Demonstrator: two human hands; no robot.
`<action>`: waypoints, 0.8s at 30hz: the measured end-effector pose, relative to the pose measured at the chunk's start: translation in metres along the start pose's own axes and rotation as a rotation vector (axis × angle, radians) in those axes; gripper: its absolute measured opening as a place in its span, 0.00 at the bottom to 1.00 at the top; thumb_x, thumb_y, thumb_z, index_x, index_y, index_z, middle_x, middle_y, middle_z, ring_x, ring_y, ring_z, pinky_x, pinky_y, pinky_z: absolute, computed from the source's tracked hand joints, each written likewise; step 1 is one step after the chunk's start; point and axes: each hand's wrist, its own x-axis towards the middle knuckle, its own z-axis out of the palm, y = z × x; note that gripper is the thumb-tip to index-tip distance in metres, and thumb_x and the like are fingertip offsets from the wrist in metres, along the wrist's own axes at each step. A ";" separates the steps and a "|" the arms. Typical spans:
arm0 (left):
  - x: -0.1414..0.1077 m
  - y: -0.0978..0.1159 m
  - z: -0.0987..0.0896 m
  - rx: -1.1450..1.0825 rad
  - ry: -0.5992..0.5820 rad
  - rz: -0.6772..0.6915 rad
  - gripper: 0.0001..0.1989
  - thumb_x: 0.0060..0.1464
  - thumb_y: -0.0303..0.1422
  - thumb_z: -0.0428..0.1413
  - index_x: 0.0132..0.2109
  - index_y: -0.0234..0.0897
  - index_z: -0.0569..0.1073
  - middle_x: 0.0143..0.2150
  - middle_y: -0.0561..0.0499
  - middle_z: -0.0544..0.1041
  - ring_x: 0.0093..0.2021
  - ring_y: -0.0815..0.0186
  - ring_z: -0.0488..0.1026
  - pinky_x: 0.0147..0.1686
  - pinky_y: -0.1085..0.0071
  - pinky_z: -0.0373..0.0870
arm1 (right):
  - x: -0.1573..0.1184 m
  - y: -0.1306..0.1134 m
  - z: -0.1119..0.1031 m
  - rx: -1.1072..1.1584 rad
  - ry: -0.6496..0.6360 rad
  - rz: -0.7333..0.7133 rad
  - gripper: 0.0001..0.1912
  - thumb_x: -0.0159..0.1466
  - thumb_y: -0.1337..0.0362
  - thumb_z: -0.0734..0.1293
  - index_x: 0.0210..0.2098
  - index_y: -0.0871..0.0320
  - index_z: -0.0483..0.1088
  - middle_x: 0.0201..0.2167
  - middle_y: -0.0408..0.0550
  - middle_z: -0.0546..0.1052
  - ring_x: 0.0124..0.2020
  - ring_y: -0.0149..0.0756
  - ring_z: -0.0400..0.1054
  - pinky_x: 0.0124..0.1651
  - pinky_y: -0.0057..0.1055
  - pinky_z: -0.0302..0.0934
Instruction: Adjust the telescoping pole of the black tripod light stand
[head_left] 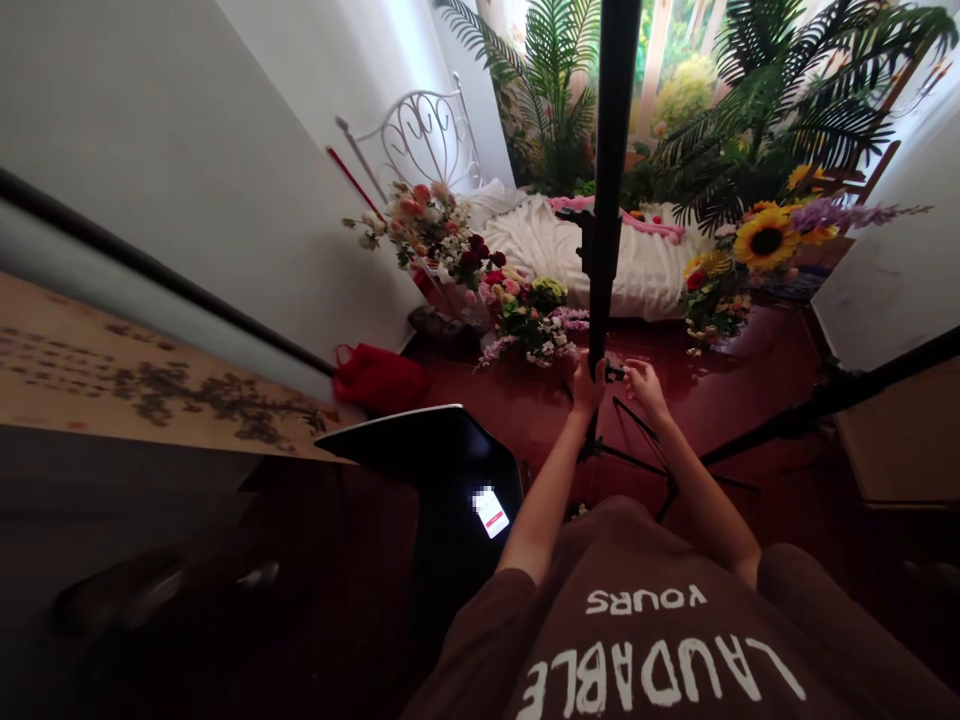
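A tall black stand pole [609, 150] rises through the middle of the view, with a dark clamp or bracket [596, 243] partway along it. Low on this pole, my left hand [586, 383] is wrapped round it. Just to the right, my right hand [643, 385] has its fingers pinched at a small black knob [615, 373] that sticks out from the pole. Below both hands the stand's thin legs [637, 458] spread over the dark red floor [525, 400].
A dark screen or panel [427, 450] with a lit patch stands left of my arms. Flowers [532, 310] surround a white-draped bed [555, 250] ahead. A red bag [379, 378] lies left. Another black pole [825, 400] slants in from the right.
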 end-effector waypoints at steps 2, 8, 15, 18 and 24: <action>0.000 -0.001 0.000 -0.001 -0.007 0.005 0.25 0.61 0.56 0.45 0.43 0.38 0.69 0.30 0.50 0.73 0.28 0.67 0.70 0.30 0.72 0.65 | -0.009 -0.001 -0.006 -0.165 0.032 -0.203 0.24 0.57 0.51 0.70 0.49 0.55 0.68 0.36 0.46 0.75 0.32 0.34 0.68 0.30 0.29 0.63; 0.001 -0.003 0.001 -0.010 -0.008 0.007 0.24 0.62 0.55 0.46 0.44 0.38 0.69 0.31 0.49 0.74 0.29 0.67 0.71 0.31 0.71 0.66 | -0.020 0.002 -0.016 -0.442 -0.046 -0.423 0.23 0.62 0.49 0.68 0.52 0.54 0.71 0.47 0.53 0.74 0.40 0.40 0.69 0.38 0.34 0.68; 0.000 -0.004 0.002 0.007 -0.003 0.014 0.24 0.62 0.54 0.46 0.44 0.38 0.69 0.30 0.49 0.73 0.28 0.66 0.71 0.30 0.71 0.65 | -0.017 0.003 -0.014 -0.575 -0.021 -0.468 0.26 0.66 0.43 0.63 0.54 0.53 0.71 0.47 0.54 0.76 0.46 0.44 0.70 0.48 0.40 0.66; 0.000 -0.004 0.002 0.023 0.007 0.016 0.23 0.62 0.54 0.46 0.43 0.38 0.69 0.30 0.50 0.73 0.28 0.67 0.71 0.30 0.72 0.65 | -0.017 0.002 -0.010 -0.604 0.009 -0.434 0.28 0.67 0.40 0.60 0.50 0.54 0.73 0.41 0.53 0.78 0.42 0.43 0.71 0.46 0.37 0.64; 0.000 -0.004 0.001 0.016 -0.006 0.026 0.23 0.63 0.54 0.46 0.44 0.38 0.68 0.29 0.51 0.73 0.27 0.68 0.71 0.29 0.73 0.65 | -0.007 0.006 0.001 -0.717 0.058 -0.365 0.32 0.69 0.38 0.50 0.36 0.55 0.73 0.33 0.52 0.75 0.36 0.40 0.69 0.35 0.30 0.58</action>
